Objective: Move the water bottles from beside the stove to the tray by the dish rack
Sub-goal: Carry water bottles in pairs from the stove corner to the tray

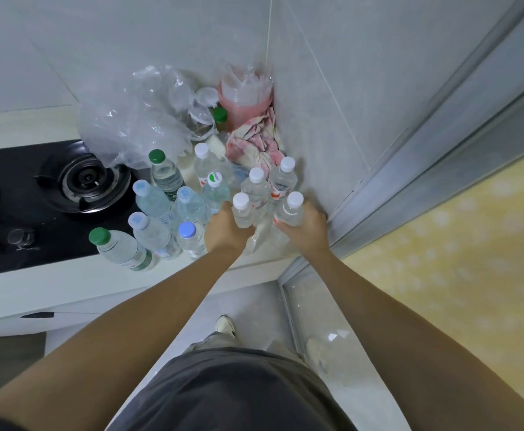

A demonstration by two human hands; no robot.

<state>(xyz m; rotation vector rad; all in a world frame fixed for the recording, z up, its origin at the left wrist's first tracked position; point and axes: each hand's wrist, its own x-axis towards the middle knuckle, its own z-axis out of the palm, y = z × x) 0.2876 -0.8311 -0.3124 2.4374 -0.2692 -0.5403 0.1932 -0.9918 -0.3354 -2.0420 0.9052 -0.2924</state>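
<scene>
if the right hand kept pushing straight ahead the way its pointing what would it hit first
Probably the white-capped bottle standing just beyond the one the right hand grips, near the tiled wall. Depth is hard to judge from above.

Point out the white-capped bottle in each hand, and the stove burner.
Left hand's white-capped clear plastic bottle (241, 201), head view, cap.
Right hand's white-capped clear plastic bottle (294, 199), head view, cap.
Black stove burner (88, 178), head view, centre.

The left hand (227, 229) and right hand (304, 227) cover the lower halves of the two white-capped bottles (242, 213) they hold. The stove (36, 209) runs off the left edge, its second burner barely showing. Behind the crumpled plastic bag (130, 119), whatever it holds can't be made out. Bottle labels are too small to read.
</scene>
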